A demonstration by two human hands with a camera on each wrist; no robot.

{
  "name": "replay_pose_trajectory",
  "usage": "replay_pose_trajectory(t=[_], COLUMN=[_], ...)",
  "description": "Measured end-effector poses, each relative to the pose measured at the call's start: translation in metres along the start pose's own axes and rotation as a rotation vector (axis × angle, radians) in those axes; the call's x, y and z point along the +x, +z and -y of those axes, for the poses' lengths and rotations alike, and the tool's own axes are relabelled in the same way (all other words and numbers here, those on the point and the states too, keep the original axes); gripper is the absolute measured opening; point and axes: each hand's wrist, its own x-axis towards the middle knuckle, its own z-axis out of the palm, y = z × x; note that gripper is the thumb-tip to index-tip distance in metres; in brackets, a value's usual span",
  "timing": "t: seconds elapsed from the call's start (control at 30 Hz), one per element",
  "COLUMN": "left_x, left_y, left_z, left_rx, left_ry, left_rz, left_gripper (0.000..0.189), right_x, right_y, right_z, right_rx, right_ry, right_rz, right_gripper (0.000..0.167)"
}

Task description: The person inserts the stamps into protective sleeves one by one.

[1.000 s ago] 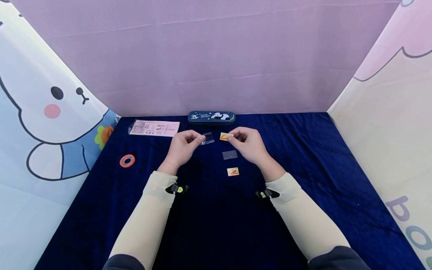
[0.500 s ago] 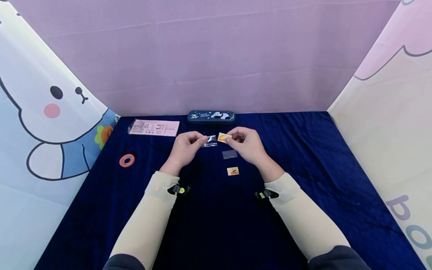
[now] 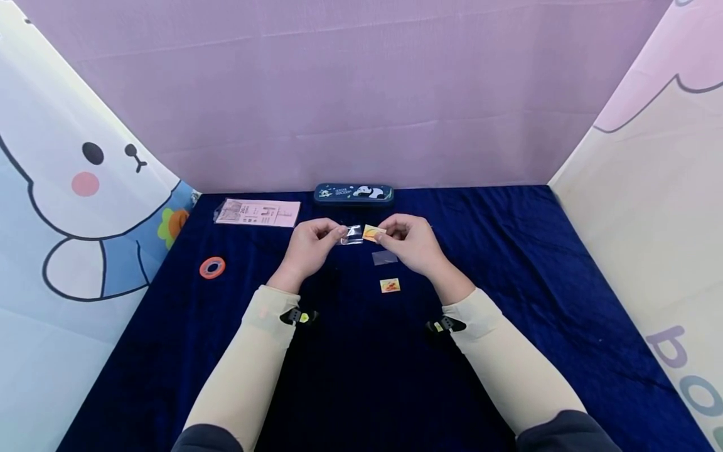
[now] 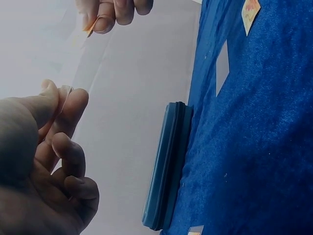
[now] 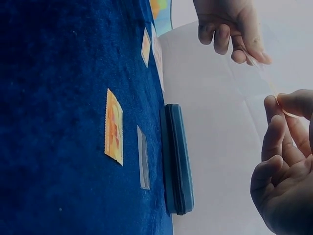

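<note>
My left hand (image 3: 309,250) pinches a small clear plastic sleeve (image 3: 353,235) between thumb and index finger. Opposite it, my right hand (image 3: 414,243) pinches a yellow postage stamp (image 3: 371,233) by its right side. The stamp's left edge is close to the sleeve's right end; whether it has entered cannot be told. Both are held above the cloth. In the right wrist view, another yellow stamp (image 5: 114,128) with toothed edges lies flat beside a second clear sleeve (image 5: 143,159). One more small stamp-like piece (image 5: 145,47) lies farther off, hidden behind my left hand in the head view.
A dark blue panda pencil case (image 3: 354,195) stands at the back of the blue velvet cloth (image 3: 508,282). Left of it lies a pink printed packet (image 3: 260,213) in clear wrapping. An orange ring-shaped roll (image 3: 204,270) lies at the left. Fabric walls enclose the table.
My left hand has shifted slightly right with the sleeve, which is now held flatter. My right hand has brought its stamp left and tilted it, narrowing the gap between them.
</note>
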Motion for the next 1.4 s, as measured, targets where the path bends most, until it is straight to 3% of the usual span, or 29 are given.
replay_pose_trajectory(t=[0.83, 1.4], left_x=[0.0018, 0.0018], left_y=[-0.0001, 0.0001], left_z=[0.0005, 0.0013], left_rx=[0.029, 0.042], left_ry=[-0.02, -0.028], left_rz=[-0.009, -0.005], left_gripper=[0.026, 0.025], right_x=[0.0011, 0.0019], right_y=[0.003, 0.0025], right_z=[-0.0022, -0.0054], right_rx=[-0.057, -0.033], right_ry=[0.006, 0.002], right_rz=[0.032, 0.051], right_gripper=[0.004, 0.006])
